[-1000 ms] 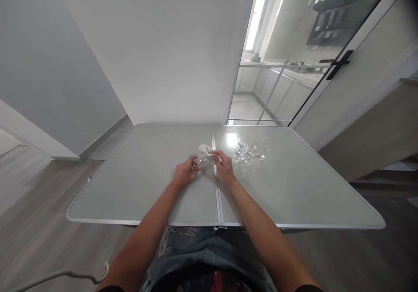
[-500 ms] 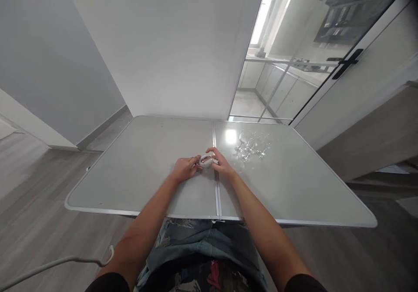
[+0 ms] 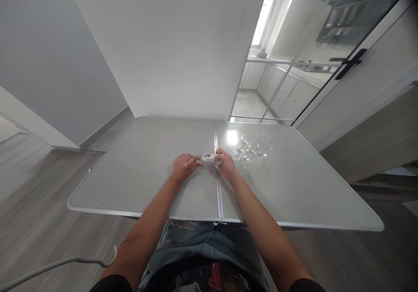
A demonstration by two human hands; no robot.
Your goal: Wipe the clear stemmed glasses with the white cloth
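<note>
A small clear glass with something white and soft, possibly a cloth, in or around its bowl [image 3: 208, 159] is held on its side between my hands, low over the table's middle seam. My left hand [image 3: 186, 166] pinches its left end, where a clear stem-like part shows at the fingertips. At its right end my right hand [image 3: 226, 165] has thumb and fingers closed on the white material and the rim side. The fingers hide where glass and white material meet. Several clear stemmed glasses [image 3: 248, 149] stand grouped to the right of my right hand.
The grey folding table [image 3: 137, 174] has a metal edge and a central seam [image 3: 219, 196]. A white wall [image 3: 170, 65] rises behind it. A glass door with a black handle [image 3: 351, 63] is at the right. A pale cable [image 3: 75, 259] hangs at lower left.
My right hand's raised fingers have closed in around the right end. The white part has turned and shows a rounded opening from above. The left hand keeps its hold.
</note>
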